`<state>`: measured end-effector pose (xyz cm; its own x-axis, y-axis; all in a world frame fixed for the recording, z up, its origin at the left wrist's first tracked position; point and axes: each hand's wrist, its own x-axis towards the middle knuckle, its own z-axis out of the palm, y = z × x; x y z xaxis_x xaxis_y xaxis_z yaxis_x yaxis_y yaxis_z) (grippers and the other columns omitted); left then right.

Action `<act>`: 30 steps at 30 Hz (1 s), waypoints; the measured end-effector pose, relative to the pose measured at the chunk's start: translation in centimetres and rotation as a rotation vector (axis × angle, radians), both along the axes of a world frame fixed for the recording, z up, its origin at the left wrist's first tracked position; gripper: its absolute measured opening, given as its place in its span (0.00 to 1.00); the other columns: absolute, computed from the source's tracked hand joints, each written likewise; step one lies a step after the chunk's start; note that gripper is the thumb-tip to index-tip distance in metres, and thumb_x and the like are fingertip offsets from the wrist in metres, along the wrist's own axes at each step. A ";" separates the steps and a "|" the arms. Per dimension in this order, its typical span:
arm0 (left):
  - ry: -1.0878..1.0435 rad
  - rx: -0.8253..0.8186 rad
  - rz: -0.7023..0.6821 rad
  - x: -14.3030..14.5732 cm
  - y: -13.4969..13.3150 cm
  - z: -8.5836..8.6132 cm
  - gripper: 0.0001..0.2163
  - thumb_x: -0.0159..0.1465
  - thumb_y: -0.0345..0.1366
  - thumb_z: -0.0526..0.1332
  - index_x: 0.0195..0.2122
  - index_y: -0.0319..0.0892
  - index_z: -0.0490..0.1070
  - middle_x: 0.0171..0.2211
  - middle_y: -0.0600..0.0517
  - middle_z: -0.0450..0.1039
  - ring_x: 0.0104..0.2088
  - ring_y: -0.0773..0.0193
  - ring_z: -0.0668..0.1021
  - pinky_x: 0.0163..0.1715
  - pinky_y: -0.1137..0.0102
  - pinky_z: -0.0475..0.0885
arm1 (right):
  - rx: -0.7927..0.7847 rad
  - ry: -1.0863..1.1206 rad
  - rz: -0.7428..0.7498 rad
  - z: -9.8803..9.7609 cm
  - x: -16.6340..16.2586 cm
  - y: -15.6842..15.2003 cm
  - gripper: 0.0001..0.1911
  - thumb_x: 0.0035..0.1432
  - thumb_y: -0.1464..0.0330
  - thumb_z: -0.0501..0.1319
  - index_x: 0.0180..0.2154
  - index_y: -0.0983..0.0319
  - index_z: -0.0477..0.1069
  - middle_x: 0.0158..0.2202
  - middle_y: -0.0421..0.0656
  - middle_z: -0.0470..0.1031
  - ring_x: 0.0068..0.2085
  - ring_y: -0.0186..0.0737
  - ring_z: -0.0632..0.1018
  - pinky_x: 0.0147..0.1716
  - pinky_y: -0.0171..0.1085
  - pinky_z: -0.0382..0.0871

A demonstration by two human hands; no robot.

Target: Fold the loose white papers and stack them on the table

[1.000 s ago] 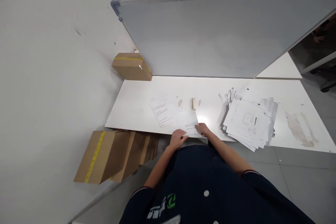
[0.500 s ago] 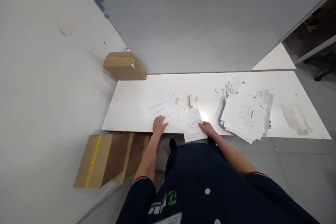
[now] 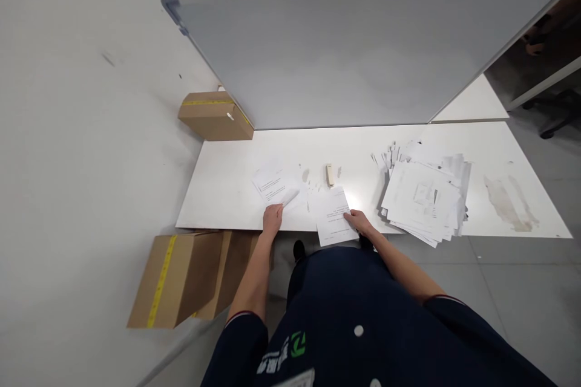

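Observation:
My left hand [image 3: 273, 218] is closed at the lower edge of a printed sheet [image 3: 271, 184] on the left, and a corner of paper curls up beside its fingers. My right hand [image 3: 358, 221] pinches the right edge of another printed sheet [image 3: 334, 221], whose lower part hangs over the table's front edge. Between and beyond the two sheets lies a small cream stapler [image 3: 330, 175]. To the right of my right hand sits a thick, uneven pile of papers [image 3: 422, 196], its top sheet bearing a drawing.
A white table [image 3: 218, 193] carries all this, with a whiteboard [image 3: 327, 60] standing along its back. One cardboard box [image 3: 215, 118] rests at the back left corner. More cardboard boxes [image 3: 158, 278] stand below the table's left end. Grey smudges mark the tabletop's right side.
My left hand has gone from lying spread on the left sheet to closing at its lower edge, lifting a corner of paper. My right hand and its sheet have hardly moved.

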<state>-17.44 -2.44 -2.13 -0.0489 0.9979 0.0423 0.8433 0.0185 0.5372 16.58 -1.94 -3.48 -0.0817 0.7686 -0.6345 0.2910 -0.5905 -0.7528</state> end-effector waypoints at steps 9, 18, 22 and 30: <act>-0.280 0.114 0.084 5.3 -1.5 3.4 0.10 0.58 0.39 0.52 0.34 0.43 0.72 0.37 0.49 0.73 0.41 0.62 0.73 0.44 0.65 0.67 | 0.017 0.013 -0.015 0.3 -0.2 0.0 0.11 0.45 0.62 0.56 0.25 0.65 0.69 0.25 0.43 0.75 0.26 0.37 0.74 0.24 0.32 0.66; -0.180 -0.004 -0.585 11.6 -4.6 2.8 0.11 0.62 0.34 0.48 0.39 0.43 0.69 0.38 0.50 0.73 0.48 0.63 0.70 0.50 0.62 0.64 | -0.117 0.210 -0.130 0.3 -0.1 0.2 0.20 0.52 0.55 0.51 0.33 0.65 0.68 0.27 0.47 0.75 0.27 0.39 0.75 0.25 0.35 0.68; -0.198 -0.047 -0.691 12.3 -5.0 2.5 0.11 0.62 0.35 0.48 0.37 0.44 0.70 0.38 0.51 0.73 0.46 0.64 0.70 0.50 0.63 0.63 | -0.015 0.123 -0.073 -0.1 -0.2 -0.1 0.15 0.46 0.59 0.59 0.31 0.64 0.68 0.30 0.47 0.74 0.29 0.40 0.74 0.25 0.34 0.68; -0.421 -0.245 0.025 12.4 -5.1 2.2 0.13 0.57 0.44 0.54 0.37 0.40 0.69 0.34 0.47 0.72 0.36 0.62 0.74 0.39 0.62 0.69 | 0.160 -0.043 0.023 0.5 -0.9 -0.7 0.11 0.45 0.63 0.55 0.29 0.64 0.68 0.27 0.41 0.72 0.29 0.38 0.72 0.27 0.33 0.66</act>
